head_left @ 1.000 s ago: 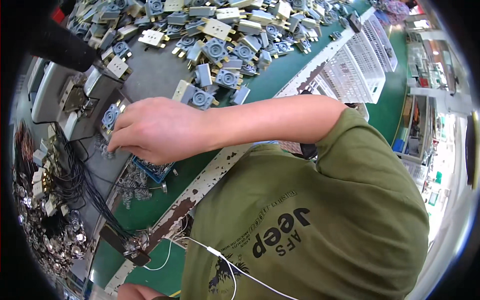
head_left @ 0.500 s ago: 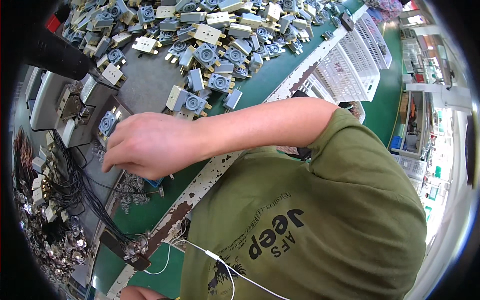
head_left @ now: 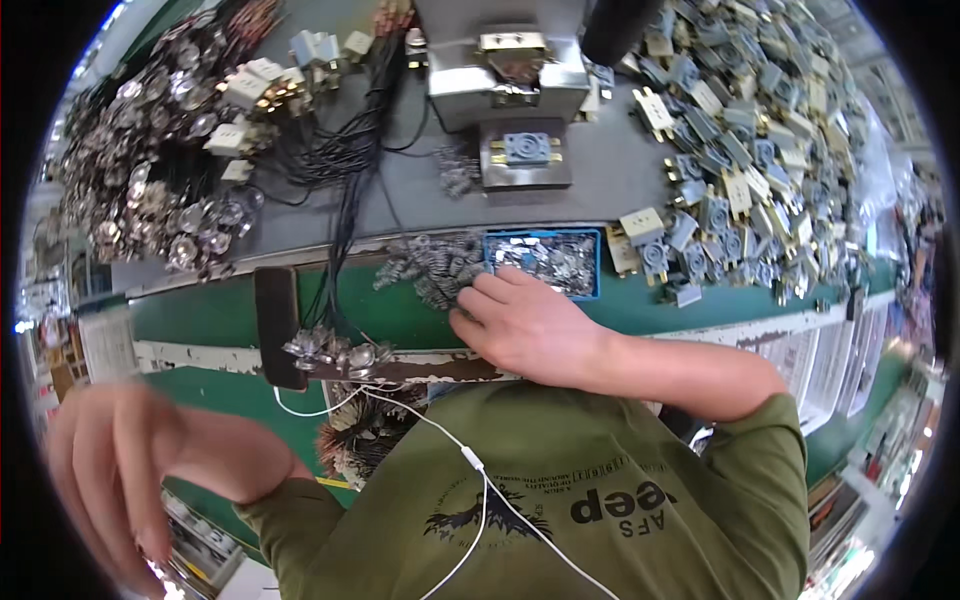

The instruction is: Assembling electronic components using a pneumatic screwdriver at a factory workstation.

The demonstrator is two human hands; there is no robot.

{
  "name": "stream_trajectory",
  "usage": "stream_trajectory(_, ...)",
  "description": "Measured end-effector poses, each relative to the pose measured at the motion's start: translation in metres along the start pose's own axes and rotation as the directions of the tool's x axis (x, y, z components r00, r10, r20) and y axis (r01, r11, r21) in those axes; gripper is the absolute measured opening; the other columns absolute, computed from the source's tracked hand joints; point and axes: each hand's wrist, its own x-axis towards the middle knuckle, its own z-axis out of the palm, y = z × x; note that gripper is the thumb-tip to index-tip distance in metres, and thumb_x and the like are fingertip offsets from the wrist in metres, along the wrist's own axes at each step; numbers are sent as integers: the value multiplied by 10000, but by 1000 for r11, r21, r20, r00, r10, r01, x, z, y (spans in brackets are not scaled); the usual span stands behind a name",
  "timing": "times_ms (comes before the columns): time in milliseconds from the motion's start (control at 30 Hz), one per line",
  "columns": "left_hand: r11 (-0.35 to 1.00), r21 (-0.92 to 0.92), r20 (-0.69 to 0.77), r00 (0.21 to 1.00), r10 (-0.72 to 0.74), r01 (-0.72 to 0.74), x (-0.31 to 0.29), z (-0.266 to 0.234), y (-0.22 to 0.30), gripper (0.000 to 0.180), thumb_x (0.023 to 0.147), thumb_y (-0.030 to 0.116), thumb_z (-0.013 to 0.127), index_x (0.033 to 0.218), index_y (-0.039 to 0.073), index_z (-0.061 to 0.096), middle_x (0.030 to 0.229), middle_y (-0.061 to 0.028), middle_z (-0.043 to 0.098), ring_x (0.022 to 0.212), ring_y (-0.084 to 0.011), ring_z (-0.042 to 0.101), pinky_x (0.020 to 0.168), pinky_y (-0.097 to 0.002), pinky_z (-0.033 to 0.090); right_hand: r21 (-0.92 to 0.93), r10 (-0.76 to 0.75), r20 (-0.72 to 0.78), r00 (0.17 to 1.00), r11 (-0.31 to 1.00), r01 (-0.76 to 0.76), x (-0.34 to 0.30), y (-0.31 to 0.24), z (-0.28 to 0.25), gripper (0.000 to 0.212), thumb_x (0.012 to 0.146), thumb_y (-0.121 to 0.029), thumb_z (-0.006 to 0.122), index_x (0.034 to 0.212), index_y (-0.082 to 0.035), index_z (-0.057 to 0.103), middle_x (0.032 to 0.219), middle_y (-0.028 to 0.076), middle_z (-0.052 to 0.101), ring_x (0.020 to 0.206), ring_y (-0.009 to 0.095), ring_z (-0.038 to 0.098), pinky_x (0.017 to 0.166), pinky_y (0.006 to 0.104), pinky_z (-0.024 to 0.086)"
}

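Observation:
My right hand (head_left: 530, 325) lies over the near edge of a heap of small coiled springs (head_left: 435, 268), beside a blue tray (head_left: 598, 265) of small metal pieces. Its fingers are curled, and the tips hide whatever they may hold. Far out at the lower left, my left hand (head_left: 115, 475) is smeared by motion. Its fingers hang down apart, with no held thing plainly visible. A grey-blue socket block (head_left: 527, 148) with brass terminals sits face up on a metal fixture (head_left: 525, 178) in front of the press (head_left: 505, 75).
Many socket blocks (head_left: 740, 190) are heaped at the right. Wired silver metal caps (head_left: 150, 190) pile up at the left. Black wires (head_left: 350, 170) trail over the bench edge to more caps (head_left: 340, 350). A phone (head_left: 278, 325) with a white cable (head_left: 425, 425) lies near.
The view has swung round to face the press. My right hand has gone from beside the socket block to the springs. My left hand has come into view at the left.

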Motion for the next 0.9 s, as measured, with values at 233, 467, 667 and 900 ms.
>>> stream_trajectory(233,818,512,-269,954,-136,261,8,-28,-67,61,1020,54,598,1056,68,647,920,-68,655,668,-138,581,607,-252,450,114,74,36,997,991,-77,-6,-6,-25,219,795,-146,670,995,-58,650,1038,92,610,957,247,600,807,373,495)
stream_trajectory(467,-44,990,-144,940,-310,138,32,-59,-146,227,883,-27,708,1103,26,713,964,-104,685,872,-251,672,795,-333,531,276,459,-74,886,863,-424,3,58,-104,289,877,-164,800,1084,-54,631,814,83,671,728,271,685,662,360,539)
stream_trajectory(667,-73,995,-97,916,-390,74,41,-76,-211,145,910,75,708,1053,48,702,965,-109,686,894,-311,678,793,-383,544,315,508,-121,853,834,-452,-17,63,-72,214,897,-114,768,1104,-73,733,849,118,699,719,266,664,660,364,520)
stream_trajectory(900,-74,997,-22,903,-428,-11,37,-88,-253,106,885,105,712,946,44,649,893,-92,656,889,-289,672,806,-406,543,582,645,-116,755,660,-475,-27,53,-68,493,834,-75,839,1300,-84,677,987,74,724,796,170,644,743,306,533)
